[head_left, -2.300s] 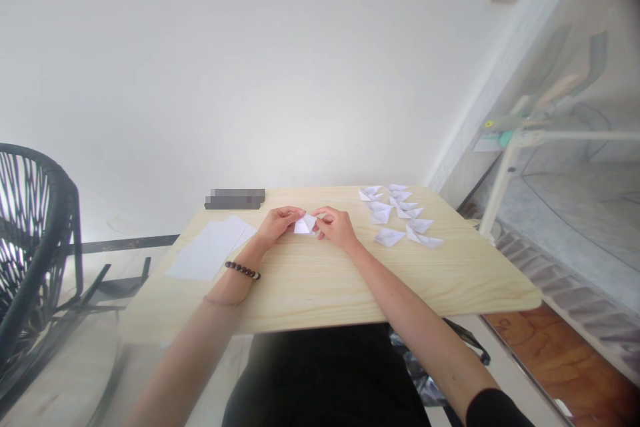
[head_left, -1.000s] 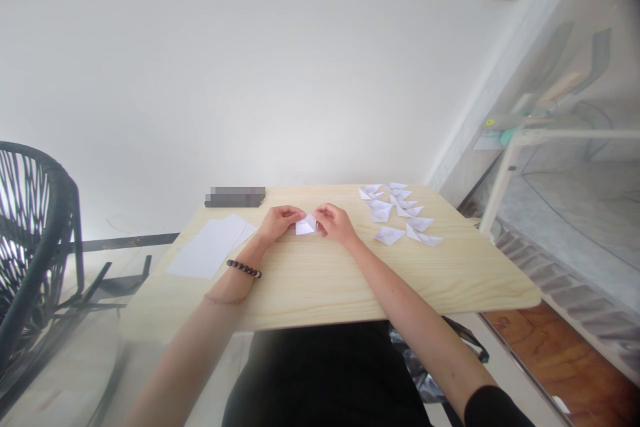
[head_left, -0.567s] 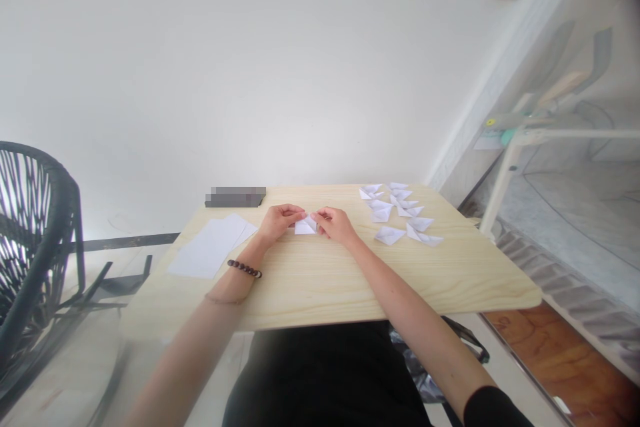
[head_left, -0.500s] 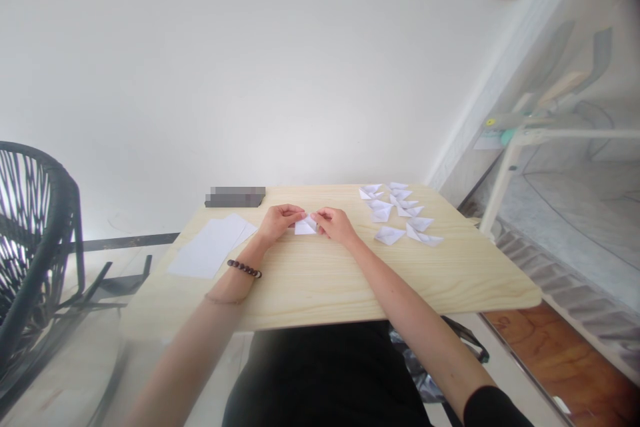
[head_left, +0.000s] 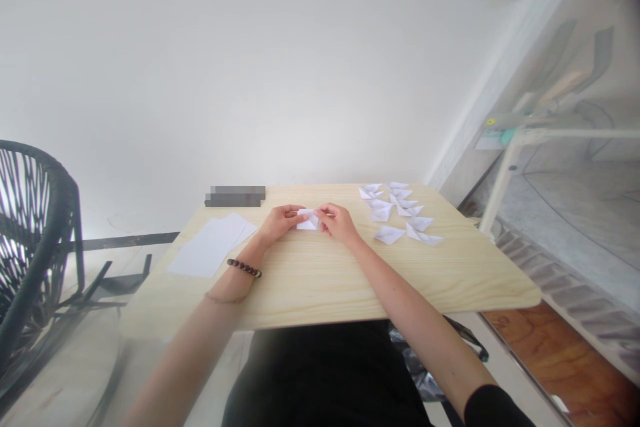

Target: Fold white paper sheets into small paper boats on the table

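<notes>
Between my hands is a small folded piece of white paper (head_left: pixel 307 221), held just above or on the middle of the table; I cannot tell which. My left hand (head_left: pixel 278 223) pinches its left side, thumb lying across the front. At the right edge, the thumb and fingers of my right hand (head_left: pixel 336 221) grip the paper too. Several folded white paper boats (head_left: pixel 390 235) stand in a loose group to the right of my right hand. Flat white sheets (head_left: pixel 207 247) lie overlapping to the left of my left forearm.
The pale wooden table (head_left: pixel 320 287) reaches to the white wall. A dark, pixelated flat object (head_left: pixel 234 197) rests at its back left. A dark woven chair (head_left: pixel 60 233) stands at the left. On the right is a white metal frame (head_left: pixel 503 180).
My left thumb has slid further over the front of the folded paper, and my right hand has shifted slightly up. The paper's visible outline has changed. Boats and sheets stay put.
</notes>
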The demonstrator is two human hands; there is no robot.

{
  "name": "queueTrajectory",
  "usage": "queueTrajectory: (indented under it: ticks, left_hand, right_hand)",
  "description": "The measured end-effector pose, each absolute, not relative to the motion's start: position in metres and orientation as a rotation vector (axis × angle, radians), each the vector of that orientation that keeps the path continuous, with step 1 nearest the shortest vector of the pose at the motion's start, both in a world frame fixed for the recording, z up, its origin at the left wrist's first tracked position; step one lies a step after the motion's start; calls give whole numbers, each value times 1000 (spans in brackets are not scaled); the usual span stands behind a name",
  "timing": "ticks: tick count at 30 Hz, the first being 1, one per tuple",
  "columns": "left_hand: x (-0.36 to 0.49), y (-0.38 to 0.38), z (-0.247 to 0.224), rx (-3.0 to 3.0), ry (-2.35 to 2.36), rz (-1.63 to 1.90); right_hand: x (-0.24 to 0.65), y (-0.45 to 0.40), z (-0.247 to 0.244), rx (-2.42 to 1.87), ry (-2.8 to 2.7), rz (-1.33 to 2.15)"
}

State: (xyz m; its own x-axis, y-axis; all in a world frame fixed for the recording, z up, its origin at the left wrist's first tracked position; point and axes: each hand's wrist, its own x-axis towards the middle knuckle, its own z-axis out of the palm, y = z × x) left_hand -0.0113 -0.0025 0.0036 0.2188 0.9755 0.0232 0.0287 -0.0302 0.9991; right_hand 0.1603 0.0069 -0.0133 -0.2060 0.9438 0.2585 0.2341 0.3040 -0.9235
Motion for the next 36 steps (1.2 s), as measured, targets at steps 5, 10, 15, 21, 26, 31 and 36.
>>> queueTrajectory:
  ticks: [5,10,15,21,26,31,36]
  left_hand:
    - [-11,-1,2,1358,1068,1012]
    - [-12,1,1,1356,1052,1044]
    - [-11,0,2,1363,1078,1044]
    - [-9,-1,3,1416,1094,1063]
    - [-10,0,3,1432,1079,1055]
    - [-13,2,0,1469,1087,1073]
    - [-12,3,-2,1447,1090,1094]
  right_hand:
    - [161,7,-13,-1072,-1652,962]
    - [161,8,-13,-1069,-1672,961]
    - [160,4,-12,-1045,-1724,905]
    - [160,4,-12,-1005,-1797,817]
    - [160,5,-13,-992,-1815,812]
    - [160,3,-11,-947,-1843,825]
    - [160,3,-10,-955,-1834,847]
